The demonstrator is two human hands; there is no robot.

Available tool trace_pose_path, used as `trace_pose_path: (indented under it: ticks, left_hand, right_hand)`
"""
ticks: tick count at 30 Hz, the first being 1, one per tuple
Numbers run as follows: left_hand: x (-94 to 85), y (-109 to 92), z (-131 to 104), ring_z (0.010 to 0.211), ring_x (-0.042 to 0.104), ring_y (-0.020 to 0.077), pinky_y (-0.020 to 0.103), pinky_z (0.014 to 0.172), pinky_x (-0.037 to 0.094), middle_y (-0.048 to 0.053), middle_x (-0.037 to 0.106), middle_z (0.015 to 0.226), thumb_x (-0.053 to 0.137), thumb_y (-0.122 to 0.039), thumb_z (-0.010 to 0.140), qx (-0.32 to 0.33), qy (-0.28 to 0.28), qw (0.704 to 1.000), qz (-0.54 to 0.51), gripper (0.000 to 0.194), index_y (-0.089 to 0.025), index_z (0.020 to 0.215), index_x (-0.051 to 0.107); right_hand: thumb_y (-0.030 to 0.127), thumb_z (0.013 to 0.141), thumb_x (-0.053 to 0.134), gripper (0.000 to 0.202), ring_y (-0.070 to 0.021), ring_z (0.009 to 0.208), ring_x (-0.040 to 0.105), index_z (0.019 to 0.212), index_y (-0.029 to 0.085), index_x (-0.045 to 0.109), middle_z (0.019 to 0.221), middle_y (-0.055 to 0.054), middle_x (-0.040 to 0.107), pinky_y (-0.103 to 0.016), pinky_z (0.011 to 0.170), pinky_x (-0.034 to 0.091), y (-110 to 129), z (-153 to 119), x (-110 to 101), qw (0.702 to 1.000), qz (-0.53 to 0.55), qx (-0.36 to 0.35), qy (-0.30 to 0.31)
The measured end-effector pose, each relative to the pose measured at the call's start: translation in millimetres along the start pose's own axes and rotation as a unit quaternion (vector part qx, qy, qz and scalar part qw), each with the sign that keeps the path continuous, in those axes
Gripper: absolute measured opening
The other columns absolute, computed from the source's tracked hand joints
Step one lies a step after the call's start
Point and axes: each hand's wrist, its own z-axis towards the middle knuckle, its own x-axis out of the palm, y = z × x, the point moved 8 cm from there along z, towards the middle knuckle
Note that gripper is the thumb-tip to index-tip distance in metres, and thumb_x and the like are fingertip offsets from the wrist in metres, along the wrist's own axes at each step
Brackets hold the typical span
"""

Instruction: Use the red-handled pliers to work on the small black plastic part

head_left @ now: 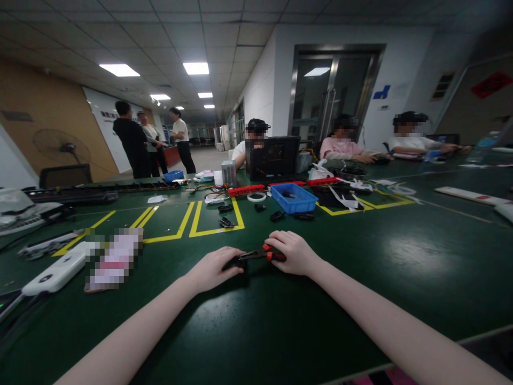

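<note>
A small pair of pliers (260, 253) with red handles and dark jaws lies low over the green table (401, 256), at the centre of the view, just at 12 o'clock from the person's forearms. The right hand (294, 251) is curled over the red handles, fingers pressed together around them. The left hand (214, 267) sits at 9 o'clock from the pliers, fingers folded onto a small black part (239, 262) at the tool's nose; the part is too hidden to tell its shape. Both hands rest on the table top.

Out at 12 o'clock from the hands a blue bin (294, 199) stands on the table, with a few loose black pieces (276, 215) just before it and a roll of white tape (256, 197) at its 9 o'clock. Yellow floor-style lines (216, 230) mark boxes on the table at 11 o'clock. Red strips (246, 189) lie behind the bin. At 9 o'clock, well apart, a white device (56, 274) lies near the table edge.

Beyond, at 12 to 2 o'clock, three seated people (344, 144) work at the far side; at 10 o'clock three people stand (134, 139) in the corridor
</note>
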Motion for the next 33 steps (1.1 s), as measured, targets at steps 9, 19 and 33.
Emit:
trace_pose_path:
  ticks: [9,19,33]
  left_hand:
    - [-0.3,0.7,0.3,0.115,0.058,0.0215,0.037,0.101,0.046,0.005,0.063,0.124,0.060,-0.030,0.091,0.003,-0.001,1.000,-0.001,0.037,-0.025,0.127,0.054]
    - [0.6,0.6,0.5,0.117,0.057,0.0224,0.038,0.102,0.045,0.006,0.062,0.125,0.060,-0.032,0.091,0.006,0.005,1.000,0.010,0.038,-0.024,0.127,0.055]
    - [0.0,-1.2,-0.2,0.119,0.056,0.0228,0.039,0.104,0.044,0.006,0.062,0.127,0.060,-0.032,0.091,0.019,0.000,1.000,0.009,0.040,-0.025,0.130,0.054]
  right_hand:
    - [0.021,0.073,0.065,0.034,-0.0227,0.089,0.060,0.106,0.016,0.061,0.104,-0.011,0.064,-0.035,0.076,0.045,0.0,-0.8,-0.9,1.000,0.007,0.001,-0.013]
    - [0.021,0.072,0.066,0.033,-0.0226,0.088,0.060,0.104,0.016,0.060,0.100,-0.010,0.063,-0.035,0.076,0.046,0.2,-1.6,3.8,1.000,0.013,0.002,0.020]
    - [0.021,0.070,0.065,0.036,-0.0221,0.087,0.060,0.105,0.017,0.061,0.102,-0.010,0.064,-0.034,0.074,0.045,-0.9,-0.7,2.0,0.999,0.026,0.011,0.015]
